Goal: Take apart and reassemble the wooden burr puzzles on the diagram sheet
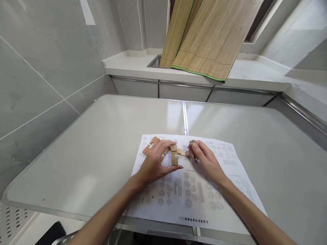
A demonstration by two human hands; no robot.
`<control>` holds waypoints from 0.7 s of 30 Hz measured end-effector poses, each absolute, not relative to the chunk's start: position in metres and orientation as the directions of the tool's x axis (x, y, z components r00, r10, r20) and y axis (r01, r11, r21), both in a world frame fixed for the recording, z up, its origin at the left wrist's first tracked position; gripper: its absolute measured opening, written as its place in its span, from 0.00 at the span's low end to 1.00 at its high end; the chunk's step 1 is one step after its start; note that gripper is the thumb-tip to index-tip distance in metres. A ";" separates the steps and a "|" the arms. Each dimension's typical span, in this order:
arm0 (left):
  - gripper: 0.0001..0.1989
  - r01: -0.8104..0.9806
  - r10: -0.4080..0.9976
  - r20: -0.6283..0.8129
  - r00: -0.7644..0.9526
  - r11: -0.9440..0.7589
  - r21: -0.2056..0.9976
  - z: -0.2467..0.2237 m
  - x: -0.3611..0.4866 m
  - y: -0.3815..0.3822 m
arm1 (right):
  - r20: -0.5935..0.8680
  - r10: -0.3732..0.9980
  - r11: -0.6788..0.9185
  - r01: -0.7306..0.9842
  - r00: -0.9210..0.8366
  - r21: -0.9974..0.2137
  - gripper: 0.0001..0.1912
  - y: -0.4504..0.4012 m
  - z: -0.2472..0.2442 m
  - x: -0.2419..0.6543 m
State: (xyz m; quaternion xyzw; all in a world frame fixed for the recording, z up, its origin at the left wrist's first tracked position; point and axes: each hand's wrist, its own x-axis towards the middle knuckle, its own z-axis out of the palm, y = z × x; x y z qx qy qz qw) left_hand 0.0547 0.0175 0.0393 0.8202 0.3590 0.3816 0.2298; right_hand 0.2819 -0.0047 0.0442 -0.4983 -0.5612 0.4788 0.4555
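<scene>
1. At the far left stands a grey tiled wall (pixel 38 78); low on that side, a black object (pixel 53 233) shows beside the near edge of the white table (pixel 97 149).
2. Reddish-brown notched pieces (pixel 154 140) lie on the printed sheet (pixel 201 207), just beyond and partly behind the left hand, one with a rounded cut-out facing the others.
3. The left hand (pixel 152 163) is closed on the pale notched block (pixel 174 160) — fingertips at its far end, thumb at its near end. The block is over the sheet, between the two hands.
4. Right of that block, a slim light wooden piece (pixel 181 152) reaches toward the right hand; whether it is joined to the block, I cannot tell.
5. A metal seam (pixel 185 119) crosses the table and runs under the sheet. Beyond the table, a woven bamboo mat (pixel 204 44) hangs over the white counter (pixel 255 73), partly covering a sink (pixel 154 61).
6. The right hand (pixel 204 156) pinches a small brown wooden piece (pixel 192 141) between thumb and finger — its other fingers curl near the slim piece's end.
</scene>
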 end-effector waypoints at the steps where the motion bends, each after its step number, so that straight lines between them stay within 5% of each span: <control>1: 0.37 0.417 0.768 0.454 0.451 -0.631 0.654 0.040 0.054 0.017 | 0.044 0.995 0.055 0.113 -0.091 -0.992 0.21 -0.004 0.044 0.283; 9: 0.38 0.423 0.789 0.433 0.436 -0.604 0.675 0.038 0.054 0.017 | 0.051 0.998 0.053 0.052 -0.038 -0.997 0.21 0.001 0.031 0.293; 21: 0.38 0.420 0.785 0.440 0.435 -0.610 0.672 0.040 0.058 0.017 | -0.027 0.976 -0.062 -0.158 -0.216 -0.985 0.18 -0.002 0.038 0.285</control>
